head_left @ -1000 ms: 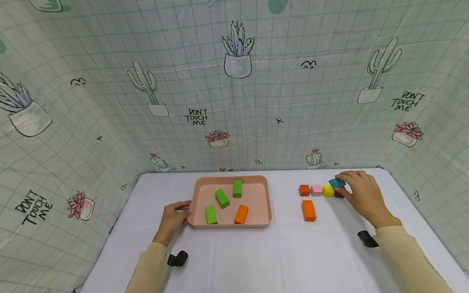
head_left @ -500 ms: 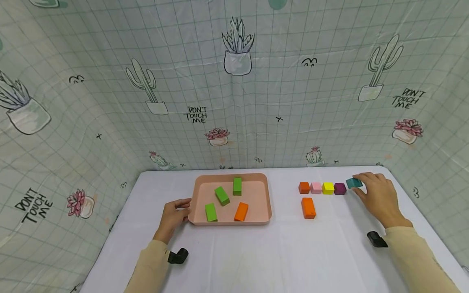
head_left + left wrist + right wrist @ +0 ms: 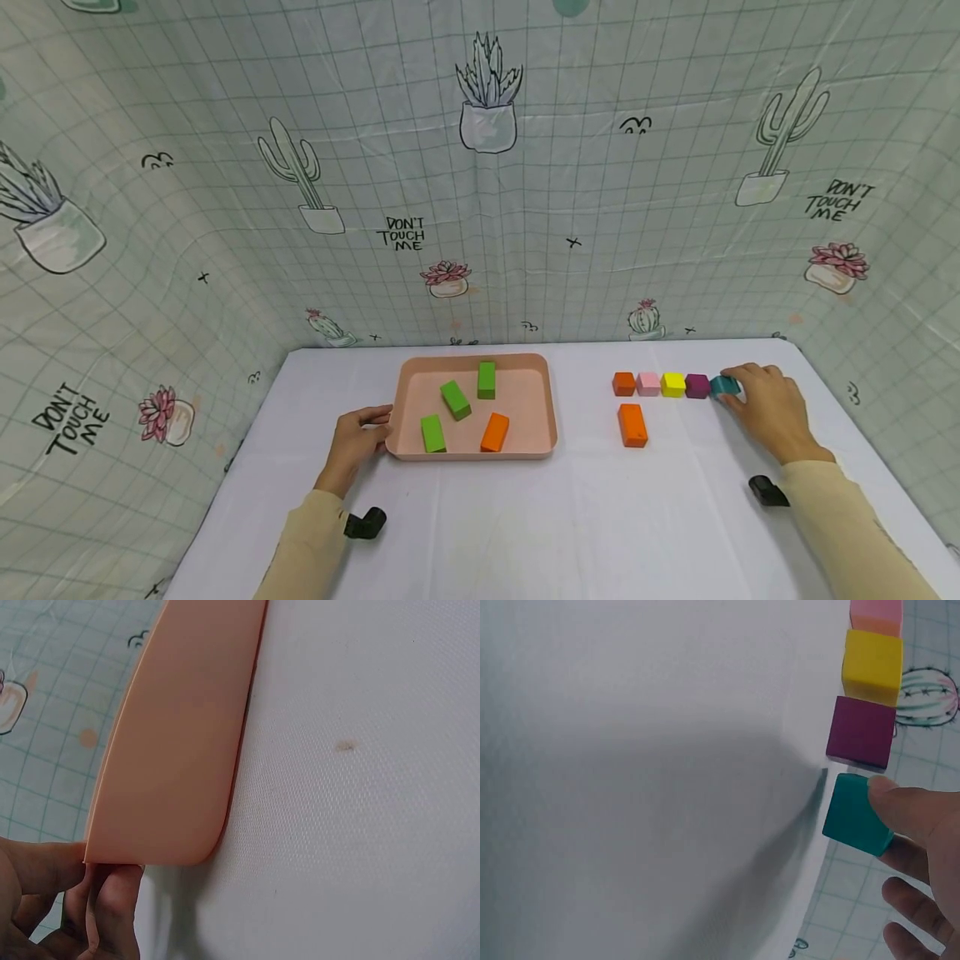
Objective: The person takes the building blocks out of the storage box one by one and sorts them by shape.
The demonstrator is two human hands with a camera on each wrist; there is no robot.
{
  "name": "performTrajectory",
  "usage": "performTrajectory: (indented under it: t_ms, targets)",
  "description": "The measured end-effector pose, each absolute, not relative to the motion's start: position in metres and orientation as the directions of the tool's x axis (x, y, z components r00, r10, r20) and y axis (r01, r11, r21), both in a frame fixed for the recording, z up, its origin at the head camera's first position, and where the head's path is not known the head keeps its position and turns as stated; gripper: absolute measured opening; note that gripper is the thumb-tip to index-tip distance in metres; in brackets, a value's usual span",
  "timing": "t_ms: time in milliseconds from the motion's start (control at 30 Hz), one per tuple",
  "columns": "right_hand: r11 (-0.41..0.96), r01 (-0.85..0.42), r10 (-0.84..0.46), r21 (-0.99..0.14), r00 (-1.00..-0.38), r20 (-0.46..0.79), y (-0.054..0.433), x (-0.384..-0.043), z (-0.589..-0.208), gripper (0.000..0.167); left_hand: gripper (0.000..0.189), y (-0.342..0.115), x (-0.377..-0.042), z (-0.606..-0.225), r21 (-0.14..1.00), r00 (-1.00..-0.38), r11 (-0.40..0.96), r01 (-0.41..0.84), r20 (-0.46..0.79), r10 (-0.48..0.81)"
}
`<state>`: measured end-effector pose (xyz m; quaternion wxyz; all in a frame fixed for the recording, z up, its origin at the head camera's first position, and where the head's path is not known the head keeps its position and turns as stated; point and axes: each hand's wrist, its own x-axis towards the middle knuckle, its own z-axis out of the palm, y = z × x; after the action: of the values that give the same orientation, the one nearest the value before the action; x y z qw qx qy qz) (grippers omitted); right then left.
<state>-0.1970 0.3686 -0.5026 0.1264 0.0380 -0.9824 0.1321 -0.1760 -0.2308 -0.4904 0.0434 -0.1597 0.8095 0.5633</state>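
Pinching the teal cube (image 3: pixel 847 814) beside the purple cube (image 3: pixel 697 386), lower right, is your right hand (image 3: pixel 768 410); your left hand (image 3: pixel 353 443) touches the pink tray (image 3: pixel 528 408), whether pinching I can't tell.

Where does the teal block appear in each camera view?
Head: the teal block, right of centre, below mid-height, held by the right hand.
Left wrist: not in it.
Right wrist: right of centre, slightly below mid-height.
Shared landmark, head and right wrist: the purple block, respectively left of and above it.
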Motion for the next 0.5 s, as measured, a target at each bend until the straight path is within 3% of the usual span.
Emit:
performTrajectory:
  t_ms: [500]
  targets:
    - [0.965, -0.122, -0.064, -0.231, -0.968, 0.244, 0.371, -0.205, -0.515, 0.045, 0.035, -0.230, -0.176, -0.491, 0.891, -0.938, 0.316, -0.326, -0.264, -0.223]
